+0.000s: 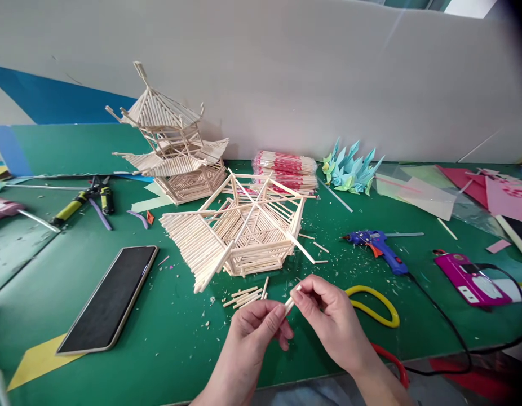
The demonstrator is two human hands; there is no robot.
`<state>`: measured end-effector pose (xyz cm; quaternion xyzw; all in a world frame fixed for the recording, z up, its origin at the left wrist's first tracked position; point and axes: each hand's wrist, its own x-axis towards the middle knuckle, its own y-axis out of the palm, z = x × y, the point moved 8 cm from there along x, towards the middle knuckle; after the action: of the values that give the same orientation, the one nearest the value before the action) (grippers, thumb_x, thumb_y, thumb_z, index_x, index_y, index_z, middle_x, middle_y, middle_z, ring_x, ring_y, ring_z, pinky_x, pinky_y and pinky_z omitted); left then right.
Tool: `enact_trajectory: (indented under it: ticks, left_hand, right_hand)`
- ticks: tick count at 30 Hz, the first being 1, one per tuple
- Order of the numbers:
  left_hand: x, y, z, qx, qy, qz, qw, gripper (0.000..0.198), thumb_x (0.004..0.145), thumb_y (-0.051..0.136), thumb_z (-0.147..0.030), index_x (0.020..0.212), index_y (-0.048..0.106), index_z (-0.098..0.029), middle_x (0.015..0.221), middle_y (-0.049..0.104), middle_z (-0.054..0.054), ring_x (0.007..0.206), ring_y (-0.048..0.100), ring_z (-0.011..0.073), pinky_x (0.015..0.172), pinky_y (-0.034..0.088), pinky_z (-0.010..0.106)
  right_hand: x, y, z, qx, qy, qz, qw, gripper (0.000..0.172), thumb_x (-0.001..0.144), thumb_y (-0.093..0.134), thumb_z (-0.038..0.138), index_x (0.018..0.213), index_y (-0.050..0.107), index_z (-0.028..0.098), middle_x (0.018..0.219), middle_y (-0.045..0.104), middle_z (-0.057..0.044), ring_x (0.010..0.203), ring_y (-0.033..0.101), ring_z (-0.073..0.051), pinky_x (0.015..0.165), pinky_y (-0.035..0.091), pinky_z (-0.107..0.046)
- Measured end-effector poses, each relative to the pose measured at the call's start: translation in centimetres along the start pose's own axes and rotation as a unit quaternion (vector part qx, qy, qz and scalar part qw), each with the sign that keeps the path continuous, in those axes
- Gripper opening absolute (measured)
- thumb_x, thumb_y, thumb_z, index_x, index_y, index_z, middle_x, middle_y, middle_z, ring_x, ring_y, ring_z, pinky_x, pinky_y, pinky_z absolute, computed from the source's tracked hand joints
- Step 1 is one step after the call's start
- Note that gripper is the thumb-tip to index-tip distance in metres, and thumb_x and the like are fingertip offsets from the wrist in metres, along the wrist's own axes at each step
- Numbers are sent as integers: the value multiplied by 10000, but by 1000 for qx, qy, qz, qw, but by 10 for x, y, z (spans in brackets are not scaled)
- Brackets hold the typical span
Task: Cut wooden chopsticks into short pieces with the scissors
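Between my two hands, at the front of the green table, are short wooden sticks (290, 305); how many cannot be made out. My left hand (261, 330) pinches them at the lower end, thumb on top. At their upper end my right hand (324, 313) closes with thumb and fingertips. Just beyond lies a small pile of cut sticks (246, 297). Behind that stands a six-sided stick frame (256, 248), one slanted roof panel (193, 239) filled in at its left. A yellow-handled tool (394, 316), partly under my right wrist, also shows a red handle.
A stick pagoda (172, 152) stands at the back left, beside wrapped stick bundles (286, 166) and a folded-paper piece (352, 169). A blue glue gun (379, 248) with its cord lies right, near a magenta power box (472, 282). A phone (111, 299) and pliers (85, 200) lie left.
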<state>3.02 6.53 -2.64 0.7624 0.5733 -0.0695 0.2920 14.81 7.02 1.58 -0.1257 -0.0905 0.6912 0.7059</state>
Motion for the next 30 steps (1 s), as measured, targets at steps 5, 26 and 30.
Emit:
enact_trajectory:
  ticks: [5,26,30]
  left_hand:
    - [1,8,-14,57,12,44,997,299,811,516,-345,702,682,-122,692,649,69,678,553,177,685,403,290]
    - [5,8,12,-113,-90,16,989,136,703,684,-240,694,673,-105,571,621,21,488,501,74,526,379,195]
    - [8,9,15,-125,-94,20,988,118,716,673,-224,698,666,-107,570,621,20,486,510,76,522,379,197]
  right_hand:
    - [-1,1,7,-15,-12,38,999,230,850,479,318,664,492,184,607,482,37,540,433,-95,502,365,-204]
    - [-38,-87,-43,-273,8,-116,955,147,841,455,353,831,504,215,704,572,-18,623,550,-160,567,455,-254]
    - [-55,-97,-71,-435,-29,-70,897,229,800,434,227,1022,486,207,992,598,-97,904,586,-241,728,499,-351]
